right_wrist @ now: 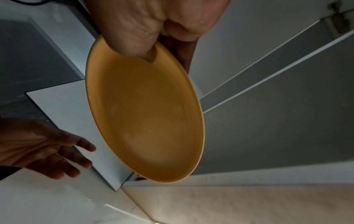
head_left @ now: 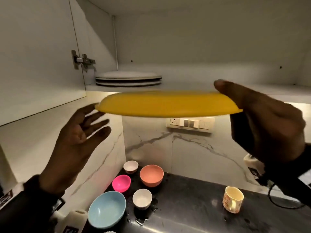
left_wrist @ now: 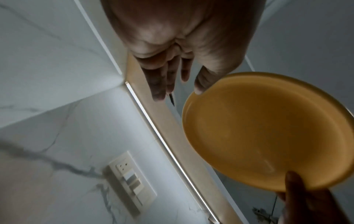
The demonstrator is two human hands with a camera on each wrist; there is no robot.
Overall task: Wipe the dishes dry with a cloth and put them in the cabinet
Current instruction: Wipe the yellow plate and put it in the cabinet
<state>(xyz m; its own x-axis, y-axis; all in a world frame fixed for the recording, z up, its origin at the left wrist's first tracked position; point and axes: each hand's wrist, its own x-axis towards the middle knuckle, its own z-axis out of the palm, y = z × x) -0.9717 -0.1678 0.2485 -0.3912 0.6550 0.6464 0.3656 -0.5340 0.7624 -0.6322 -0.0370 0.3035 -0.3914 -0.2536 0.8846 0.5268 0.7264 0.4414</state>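
One yellow plate (head_left: 168, 105) is up in the air, held about level just in front of the open cabinet (head_left: 218, 88), high above the bench (head_left: 193, 199). The hands are apart. The right hand (head_left: 265, 125) pinches the right rim, thumb on top and fingers underneath. The left hand (head_left: 79, 137) is spread, palm up, at the opposite rim and grips nothing; whether a fingertip touches the edge, I can't tell. It looks like moulded plastic or melamine to me: matte, smooth and shallow, with a raised lip. So I'd say it's light and stiff, unlikely to shatter, but quick to tip when held from one side only. That lip is the place to grip, and a flat palm under the base would steady it; any leftover damp would make it slick. On the shelf to the left sits a stack of white plates (head_left: 128, 79), glossier and heavier-looking, probably ceramic. Down below wait a blue bowl (head_left: 107, 209), a pink bowl (head_left: 121, 183), a terracotta bowl (head_left: 151, 175) and a printed mug (head_left: 233, 201), with droplets on the dark surface.
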